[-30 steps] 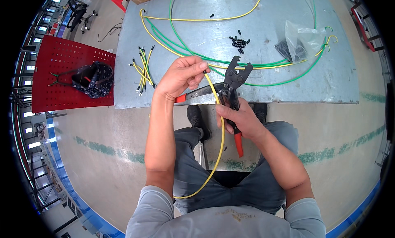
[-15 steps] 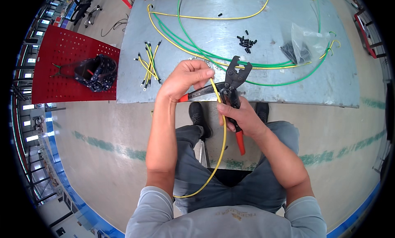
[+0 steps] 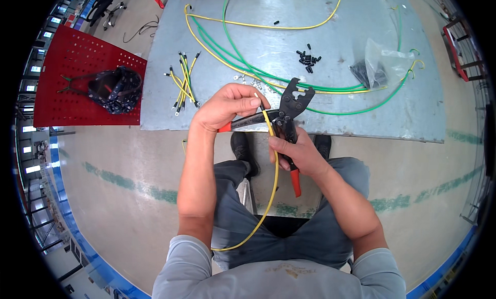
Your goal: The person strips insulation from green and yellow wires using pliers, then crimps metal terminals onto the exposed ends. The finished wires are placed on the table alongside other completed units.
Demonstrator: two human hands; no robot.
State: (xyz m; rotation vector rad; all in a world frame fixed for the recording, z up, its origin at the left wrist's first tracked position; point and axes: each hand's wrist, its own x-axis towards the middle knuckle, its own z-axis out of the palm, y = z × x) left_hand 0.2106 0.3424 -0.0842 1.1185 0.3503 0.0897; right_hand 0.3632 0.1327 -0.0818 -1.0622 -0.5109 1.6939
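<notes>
My right hand [image 3: 297, 152] grips the crimping pliers [image 3: 294, 105], whose black jaws point up over the table's near edge. The jaws are apart. One red-tipped handle hangs below that hand; the other reaches left, passing by my left hand [image 3: 232, 107]. A yellow wire [image 3: 274, 185] runs up from my lap, pressed under my right thumb alongside the pliers. At its upper end is a short black sleeve [image 3: 262, 107] with a pale tip above it. My left thumb and fingers are closed at this end; their exact contact is partly hidden.
On the metal table [image 3: 310, 51] lie finished short cables [image 3: 183, 84], black sleeves [image 3: 308, 59], small metal lugs [image 3: 253, 82], long green wires [image 3: 315, 86] and a clear plastic bag [image 3: 382, 61]. A dark patterned bag [image 3: 116, 90] rests on the red perforated panel [image 3: 59, 82] at left.
The wire's upper end now shows a black sleeve and pale tip beside my left thumb. My left hand has shifted slightly down; the pliers stay in my right hand. The whole view has shifted a little.
</notes>
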